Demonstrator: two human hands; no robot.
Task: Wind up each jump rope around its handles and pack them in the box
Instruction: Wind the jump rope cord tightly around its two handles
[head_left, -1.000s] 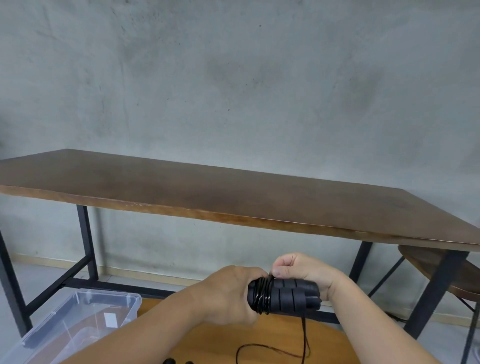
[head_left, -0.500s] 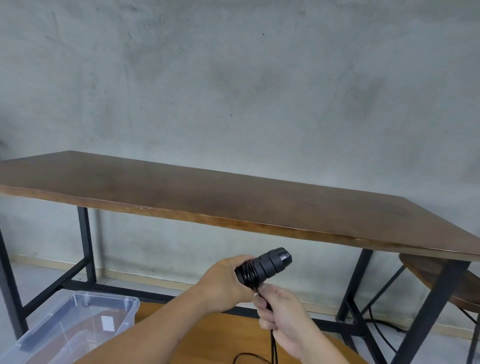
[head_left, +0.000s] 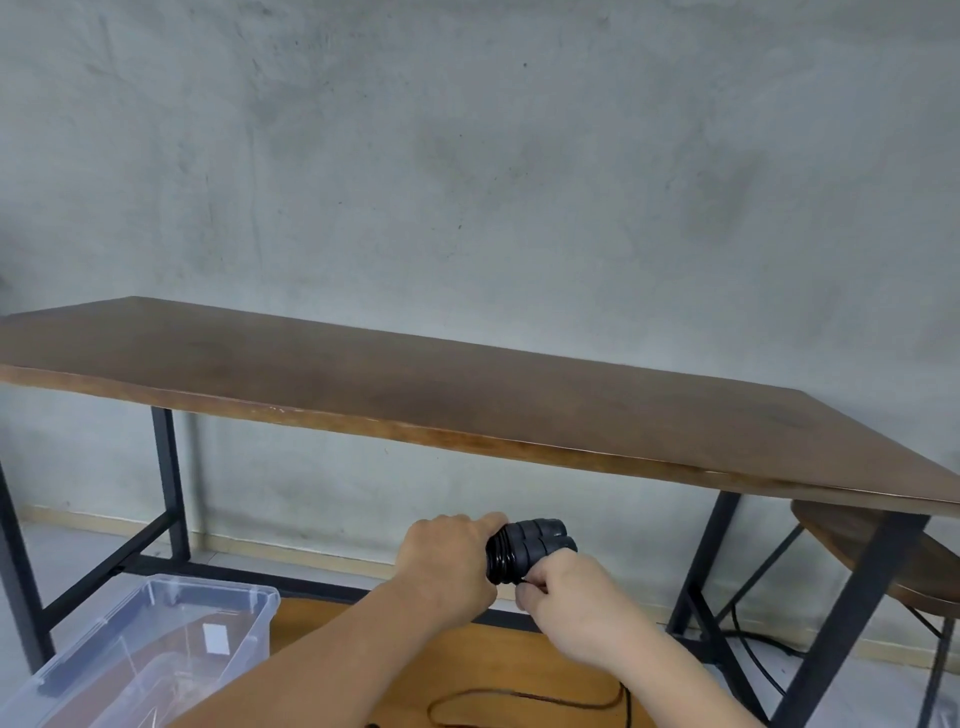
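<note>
In the head view, the left hand (head_left: 447, 564) was clamped around the near end of the paired black handles (head_left: 535, 543), holding them level and pointing right. The right hand (head_left: 566, 587) was closed on the rope (head_left: 524, 581) just under the handles, pinching the cord where it left the coil (head_left: 500, 564) wound beside the left thumb.

Half a second before, the handles had been tipped up and away with the right hand lower, drawing the cord down; a second before, the right hand had been on top of the bundle. So the right hand had gone over and around once more, and another turn probably sat on the coil.

A loose loop of cord (head_left: 524, 699) lay on the round wooden worktop (head_left: 467, 654) near the bottom edge, so the winding was likely not finished and several more turns were needed before packing.

The clear plastic box (head_left: 218, 603) stood at the near left, lid off, well apart from the hands. I could not tell whether any rope was in it. The long brown table (head_left: 467, 395) beyond carried nothing visible.
</note>
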